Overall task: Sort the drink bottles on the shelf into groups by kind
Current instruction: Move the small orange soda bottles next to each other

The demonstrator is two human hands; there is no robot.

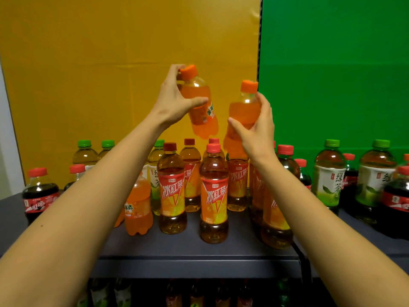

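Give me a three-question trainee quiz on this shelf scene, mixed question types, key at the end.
1. True or false: the left hand grips an orange soda bottle and the right hand grips a second orange soda bottle, both raised clear of the shelf.
2. Caps on the green tea bottles are: A red, B green, C orange.
3. Fill in: the third orange soda bottle stands partly behind the ___ forearm.
Key: 1 true; 2 B; 3 left.

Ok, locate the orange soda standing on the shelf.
Head view, left of centre: the orange soda bottle stands on the shelf between the left forearm and a red-labelled iced tea bottle.
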